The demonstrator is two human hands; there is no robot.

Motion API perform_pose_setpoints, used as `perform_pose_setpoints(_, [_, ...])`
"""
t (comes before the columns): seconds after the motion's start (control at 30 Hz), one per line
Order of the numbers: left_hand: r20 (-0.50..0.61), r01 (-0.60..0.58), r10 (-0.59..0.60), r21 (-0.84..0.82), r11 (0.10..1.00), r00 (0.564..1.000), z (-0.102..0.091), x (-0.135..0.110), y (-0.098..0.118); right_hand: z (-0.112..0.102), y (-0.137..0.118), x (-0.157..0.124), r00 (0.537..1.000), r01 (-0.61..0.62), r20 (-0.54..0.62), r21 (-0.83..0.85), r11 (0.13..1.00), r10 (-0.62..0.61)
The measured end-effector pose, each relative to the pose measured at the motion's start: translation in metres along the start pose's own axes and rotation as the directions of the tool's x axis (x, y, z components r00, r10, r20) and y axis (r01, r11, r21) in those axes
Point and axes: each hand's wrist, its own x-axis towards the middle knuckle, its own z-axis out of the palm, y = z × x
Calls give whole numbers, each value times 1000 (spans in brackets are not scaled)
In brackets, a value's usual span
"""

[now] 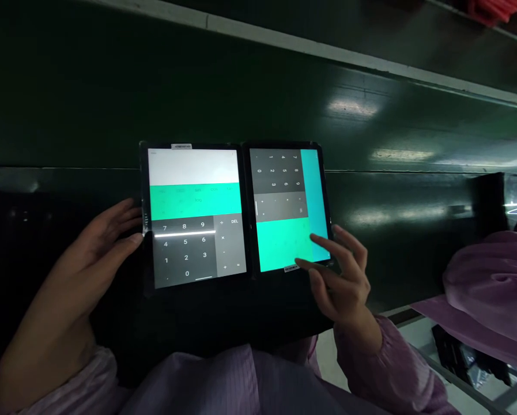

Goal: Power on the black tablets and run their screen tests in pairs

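Two lit tablets lie side by side on a dark surface. The left tablet point(196, 216) shows a calculator keypad under white and green bands. The right tablet point(289, 207) shows the same screen rotated. My left hand point(98, 248) rests against the left tablet's left edge, thumb touching the bezel, fingers loosely spread and gripping nothing. My right hand point(340, 274) hovers at the right tablet's lower right corner, fingers apart, fingertips at the screen's edge. Both wrists wear pink sleeves.
A dark green conveyor belt point(370, 115) runs across behind the tablets, bordered by a pale rail point(327, 52). Another person's pink sleeve point(487, 294) reaches in from the right. A dark object lies lower right point(452, 351). Red items point(495, 11) sit top right.
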Motion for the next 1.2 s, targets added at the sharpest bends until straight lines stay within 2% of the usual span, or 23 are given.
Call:
perform_pose_setpoints(0.27, [-19, 26, -25, 24, 999, 999, 2, -1, 9, 15, -14, -4, 999, 14, 48, -13, 1000, -13])
perform_pose_setpoints(0.43, [-41, 57, -54, 65, 996, 998, 4, -1, 15, 18, -19, -5, 996, 24, 87, -13, 1000, -23])
perform_pose_setpoints(0.6, [-46, 90, -87, 78, 993, 995, 3, -2, 18, 18, -18, -9, 999, -37, 27, -37, 999, 38])
perform_pose_setpoints(0.73, [-41, 89, -86, 88, 992, 995, 3, -3, 20, 17, -20, -7, 996, -2, 92, -10, 1000, 3])
perform_pose_setpoints(0.83, [-31, 87, -85, 64, 994, 996, 5, -3, 24, 15, -15, 8, 993, -2, 114, 21, 1000, -1])
perform_pose_setpoints(0.93, [-14, 92, -91, 43, 995, 996, 8, -3, 27, 19, 6, 38, 994, -81, 67, -17, 997, 82])
perform_pose_setpoints(1.03, [-15, 123, -122, 36, 992, 992, 10, -3, 31, 35, 34, 75, 991, -113, 60, -84, 990, 118])
perform_pose_setpoints(1.2, [1, 146, -147, 67, 987, 989, 8, -3, 33, 67, 62, 116, 978, -61, 193, -77, 995, 75])
